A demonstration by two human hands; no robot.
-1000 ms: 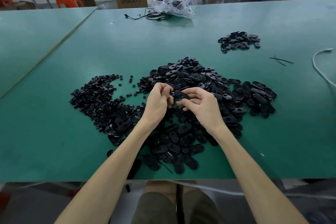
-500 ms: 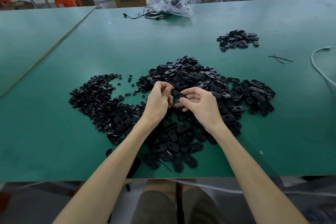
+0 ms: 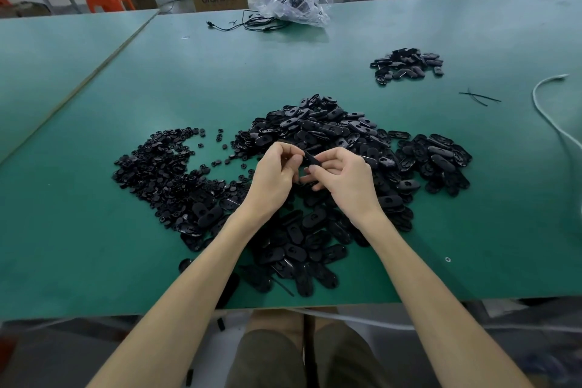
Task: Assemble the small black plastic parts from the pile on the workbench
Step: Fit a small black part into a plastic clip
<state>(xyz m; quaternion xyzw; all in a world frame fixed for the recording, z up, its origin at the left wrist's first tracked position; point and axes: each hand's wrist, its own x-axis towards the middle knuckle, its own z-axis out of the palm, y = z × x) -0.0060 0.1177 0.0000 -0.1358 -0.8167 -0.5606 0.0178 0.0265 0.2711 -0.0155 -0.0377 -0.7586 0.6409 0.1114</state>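
Observation:
A big pile of oval black plastic shells [image 3: 330, 135] covers the middle of the green workbench [image 3: 94, 246]. A second heap of smaller round black pieces [image 3: 163, 173] lies to its left. Above the pile, my left hand [image 3: 274, 176] and my right hand [image 3: 346, 179] meet with fingers curled. Between them they pinch one small black part [image 3: 311, 160], my left fingertips at its left end, my right fingers under and round its right end. Most of the part is hidden by the fingers.
A small separate heap of black parts [image 3: 407, 65] lies at the far right. A clear plastic bag [image 3: 294, 5] with black cables [image 3: 248, 23] sits at the far edge. A white cable [image 3: 548, 116] curves along the right side. Thin black strips [image 3: 478, 97] lie near it.
Both hands stay together over the pile. The fingers have shifted slightly on the black part, which now sits tilted between them.

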